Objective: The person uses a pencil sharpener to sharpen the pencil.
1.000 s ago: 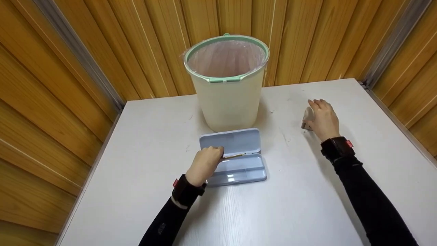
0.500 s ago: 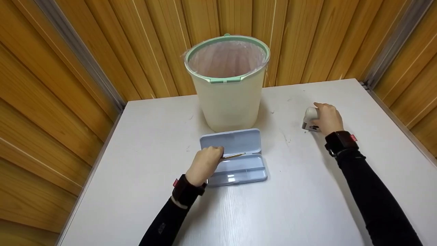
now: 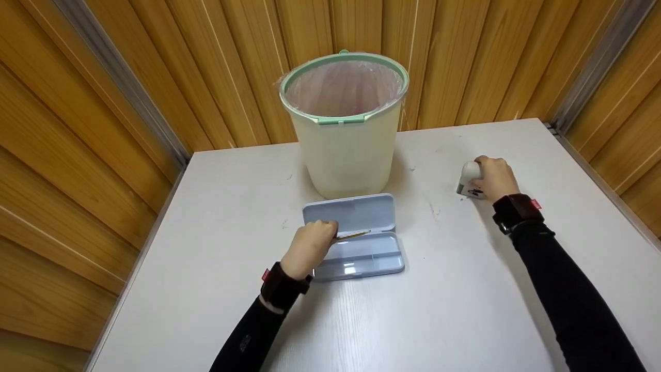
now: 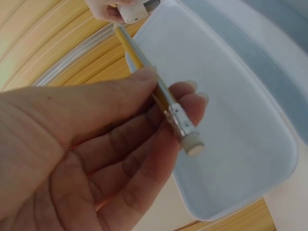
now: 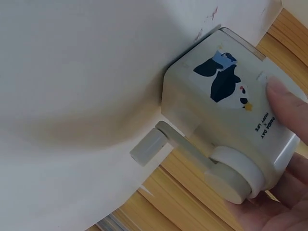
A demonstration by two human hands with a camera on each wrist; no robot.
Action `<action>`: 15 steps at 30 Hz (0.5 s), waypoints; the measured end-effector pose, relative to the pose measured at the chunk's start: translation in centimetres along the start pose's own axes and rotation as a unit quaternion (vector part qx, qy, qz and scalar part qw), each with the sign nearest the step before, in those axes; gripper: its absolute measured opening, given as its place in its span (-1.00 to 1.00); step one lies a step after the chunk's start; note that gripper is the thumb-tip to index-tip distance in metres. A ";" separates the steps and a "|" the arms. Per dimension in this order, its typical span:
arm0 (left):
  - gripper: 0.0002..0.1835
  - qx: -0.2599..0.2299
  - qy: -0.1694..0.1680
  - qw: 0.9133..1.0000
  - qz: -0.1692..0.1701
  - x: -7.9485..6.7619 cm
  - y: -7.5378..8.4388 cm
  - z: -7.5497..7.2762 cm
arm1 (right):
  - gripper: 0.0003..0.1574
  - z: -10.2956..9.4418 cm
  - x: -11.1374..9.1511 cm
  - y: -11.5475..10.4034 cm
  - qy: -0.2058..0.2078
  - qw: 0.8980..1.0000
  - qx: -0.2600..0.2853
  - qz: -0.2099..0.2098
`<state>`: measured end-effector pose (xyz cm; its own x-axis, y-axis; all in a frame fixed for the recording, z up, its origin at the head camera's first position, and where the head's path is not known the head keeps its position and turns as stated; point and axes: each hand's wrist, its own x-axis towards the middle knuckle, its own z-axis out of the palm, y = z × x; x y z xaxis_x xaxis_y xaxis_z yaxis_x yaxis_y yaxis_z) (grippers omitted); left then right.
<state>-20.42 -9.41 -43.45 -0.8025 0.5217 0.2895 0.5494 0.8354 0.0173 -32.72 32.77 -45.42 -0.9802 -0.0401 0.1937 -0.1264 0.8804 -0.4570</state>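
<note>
Over the open light-blue pencil case (image 3: 361, 264), my left hand (image 3: 309, 249) pinches a yellow pencil (image 3: 353, 235). In the left wrist view the pencil's metal ferrule and pale eraser (image 4: 193, 144) stick out past the thumb and fingertips. At the table's right side my right hand (image 3: 497, 180) grips a white crank pencil sharpener (image 3: 469, 179) by its rounded upper part. The right wrist view shows panda pictures on the sharpener's side and its crank handle (image 5: 149, 146) folded out toward the lower left. The sharpener's base is at the white tabletop.
A cream bin (image 3: 348, 155) with a green rim and a clear liner stands behind the pencil case. Wood-patterned panels (image 3: 459, 62) enclose the back and sides of the white table (image 3: 217, 217). A few small marks dot the tabletop.
My right hand has shifted slightly right and closed its grip on the sharpener, whose side now shows more. The left hand and pencil have stayed in place.
</note>
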 end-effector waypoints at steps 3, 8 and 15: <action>-0.76 -0.001 0.003 1.000 0.001 0.0 0.0 0.0 | -0.39 -0.2 -0.2 -0.2 -0.015 1.000 -0.002 0.001; -0.77 -0.005 0.007 1.000 0.002 -0.1 -0.1 0.0 | -0.39 -0.3 -0.9 -0.6 -0.027 1.000 0.000 -0.010; -0.78 -0.005 0.008 1.000 0.001 0.0 -0.1 -0.1 | -0.39 -0.2 -2.7 -1.3 -0.039 0.999 0.017 -0.022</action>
<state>-20.47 -9.54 -43.31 -0.7977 0.5198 0.3057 0.5528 0.8329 0.0264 -29.93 31.84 -45.18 -0.9824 -0.1152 0.1470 -0.1727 0.8601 -0.4799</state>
